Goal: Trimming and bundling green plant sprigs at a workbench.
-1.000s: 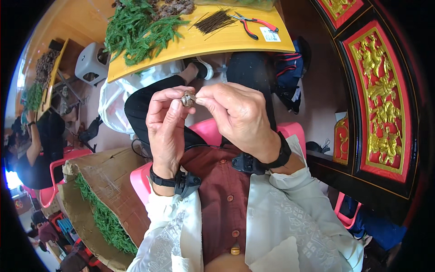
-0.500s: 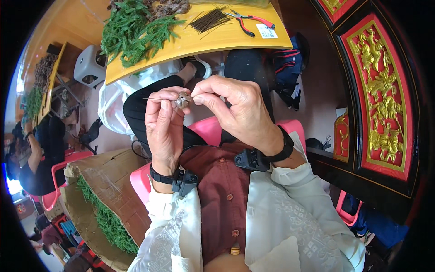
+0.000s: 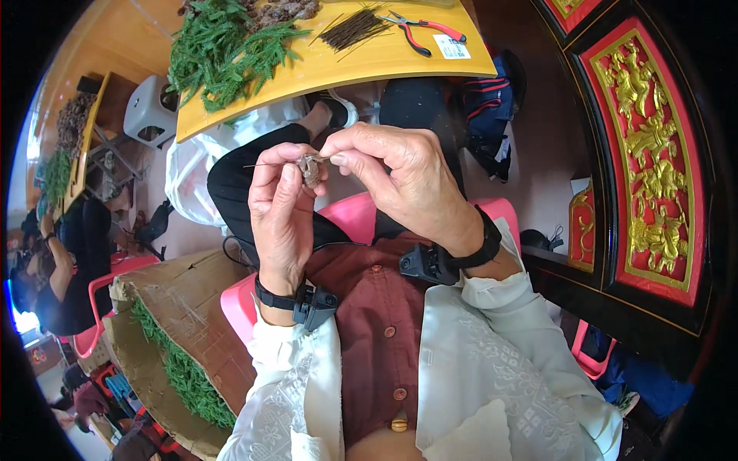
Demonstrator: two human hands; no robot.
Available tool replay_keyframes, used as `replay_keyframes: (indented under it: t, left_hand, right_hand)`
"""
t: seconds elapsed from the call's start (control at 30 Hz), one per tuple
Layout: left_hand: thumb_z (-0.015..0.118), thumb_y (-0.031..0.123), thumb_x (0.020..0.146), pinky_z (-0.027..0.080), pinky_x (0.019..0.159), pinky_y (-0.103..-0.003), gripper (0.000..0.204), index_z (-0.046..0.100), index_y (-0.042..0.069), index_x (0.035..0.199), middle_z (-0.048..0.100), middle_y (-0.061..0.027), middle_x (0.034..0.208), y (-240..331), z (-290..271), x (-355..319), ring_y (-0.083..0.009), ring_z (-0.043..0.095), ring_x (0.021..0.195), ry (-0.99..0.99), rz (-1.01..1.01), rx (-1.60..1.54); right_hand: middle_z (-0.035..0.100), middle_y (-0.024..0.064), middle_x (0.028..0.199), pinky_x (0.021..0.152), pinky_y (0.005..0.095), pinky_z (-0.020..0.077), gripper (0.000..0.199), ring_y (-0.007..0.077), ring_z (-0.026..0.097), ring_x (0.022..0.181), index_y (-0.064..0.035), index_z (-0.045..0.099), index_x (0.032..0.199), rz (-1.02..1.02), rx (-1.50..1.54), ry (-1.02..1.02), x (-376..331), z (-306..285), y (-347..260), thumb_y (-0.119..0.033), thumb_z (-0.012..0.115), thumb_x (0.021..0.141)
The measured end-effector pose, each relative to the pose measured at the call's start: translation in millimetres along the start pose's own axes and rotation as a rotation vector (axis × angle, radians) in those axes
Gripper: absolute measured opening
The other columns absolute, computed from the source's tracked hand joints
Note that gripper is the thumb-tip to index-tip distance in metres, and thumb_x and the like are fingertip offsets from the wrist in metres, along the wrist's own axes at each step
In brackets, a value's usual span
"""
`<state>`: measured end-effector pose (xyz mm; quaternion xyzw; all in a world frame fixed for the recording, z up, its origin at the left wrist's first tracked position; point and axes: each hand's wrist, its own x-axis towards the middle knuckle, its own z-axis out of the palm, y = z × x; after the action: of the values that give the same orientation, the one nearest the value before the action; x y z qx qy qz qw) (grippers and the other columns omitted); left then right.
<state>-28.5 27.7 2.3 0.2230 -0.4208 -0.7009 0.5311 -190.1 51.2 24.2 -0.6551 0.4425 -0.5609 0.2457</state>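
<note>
In front of me my left hand (image 3: 278,200) is closed, pinching a small brown pine cone (image 3: 311,172) between thumb and fingers. A thin dark wire (image 3: 255,165) sticks out to the left past those fingers. My right hand (image 3: 406,170) is closed too, thumb and forefinger pinched at the cone's right side on what seems to be the wire's other end. The fingertips mostly hide that end. Both hands are held above my lap, short of the table.
The yellow table (image 3: 338,67) bears green fir sprigs (image 3: 219,58), brown pine cones (image 3: 288,11), a bundle of brown wires (image 3: 354,29) and red-handled pliers (image 3: 419,32). At left stands a cardboard box (image 3: 188,288) of greenery. A carved red-and-gold panel (image 3: 646,154) rises at right.
The pine cone has turned in my left fingers and now shows more of its length below the wire. My right fingertips have shifted slightly at the wire; both hands keep their pinch.
</note>
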Motion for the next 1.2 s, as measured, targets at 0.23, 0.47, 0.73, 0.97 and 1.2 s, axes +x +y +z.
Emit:
replay_keyframes:
  t: [0.23,0.47,0.73,0.97,1.2]
  left_hand:
    - [0.057,0.018,0.093,0.045,0.069,-0.024,0.020,0.054,0.003,0.106,0.055,-0.0096,0.102,-3,2,0,-0.0132,0.054,0.083,-0.048,0.036,-0.039]
    - [0.066,0.021,0.087,0.046,0.067,-0.025,0.027,0.054,0.002,0.102,0.052,-0.0083,0.098,-6,-3,2,-0.0133,0.052,0.083,-0.195,0.139,0.126]
    - [0.067,0.019,0.085,0.048,0.071,-0.026,0.027,0.055,0.002,0.103,0.053,-0.0086,0.100,-8,-1,-1,-0.0135,0.053,0.086,-0.185,0.286,0.378]
    - [0.068,0.023,0.085,0.047,0.070,-0.026,0.029,0.056,0.003,0.102,0.055,-0.0091,0.098,-8,2,-3,-0.0135,0.053,0.086,-0.141,0.144,0.209]
    - [0.069,0.027,0.084,0.045,0.067,-0.024,0.031,0.057,0.003,0.100,0.057,-0.0105,0.097,-17,-9,2,-0.0135,0.054,0.083,-0.258,0.035,0.059]
  right_hand:
    - [0.065,0.0043,0.075,0.062,0.0211,0.0480,0.008,0.0065,0.059,0.068,0.0019,0.064,0.091,0.218,0.230,-0.114,1,-7,6,0.002,0.060,0.084]
    - [0.063,0.0004,0.074,0.061,0.0188,0.0454,0.008,0.0025,0.055,0.068,0.0012,0.065,0.089,0.305,0.394,-0.196,3,-16,14,-0.004,0.066,0.083]
    - [0.060,-0.0035,0.070,0.052,0.0181,0.0350,0.007,0.0010,0.043,0.060,-0.0021,0.066,0.087,0.225,0.192,-0.141,4,-21,5,-0.008,0.068,0.083]
    - [0.059,-0.0028,0.070,0.053,0.0186,0.0363,0.007,0.0013,0.045,0.060,-0.0015,0.066,0.087,0.222,0.152,-0.183,5,-27,1,-0.008,0.067,0.084]
    - [0.060,-0.0009,0.073,0.057,0.0197,0.0407,0.006,0.0033,0.051,0.065,-0.0004,0.064,0.088,0.122,0.169,-0.216,4,-30,13,-0.006,0.064,0.085]
